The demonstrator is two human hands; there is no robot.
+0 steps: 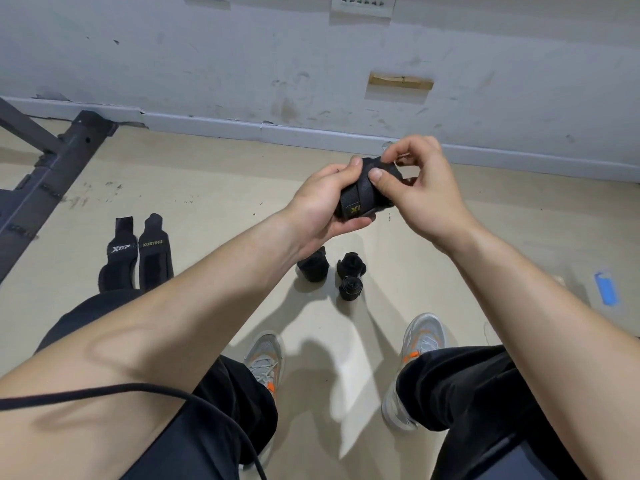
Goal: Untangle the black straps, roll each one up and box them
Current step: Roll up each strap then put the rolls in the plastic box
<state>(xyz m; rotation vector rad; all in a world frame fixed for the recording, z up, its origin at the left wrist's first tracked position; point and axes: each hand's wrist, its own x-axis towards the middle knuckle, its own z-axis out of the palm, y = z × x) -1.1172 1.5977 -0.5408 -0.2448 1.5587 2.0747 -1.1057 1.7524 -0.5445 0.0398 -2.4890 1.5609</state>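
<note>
A rolled black strap with a yellow logo is held up in front of me, above the floor. My left hand cups it from below and the side, thumb on top. My right hand pinches its upper end with thumb and fingers. Three rolled black straps lie on the floor below: one, a second and a smaller one in front of it. Two flat black straps, marked XTEP and XUEYING, lie side by side at the left. No box is in view.
A dark metal frame runs along the floor at the left. A grey wall with a skirting board is close ahead. Blue tape is stuck on the floor at right. My legs and grey shoes are below, and a black cable crosses my left arm.
</note>
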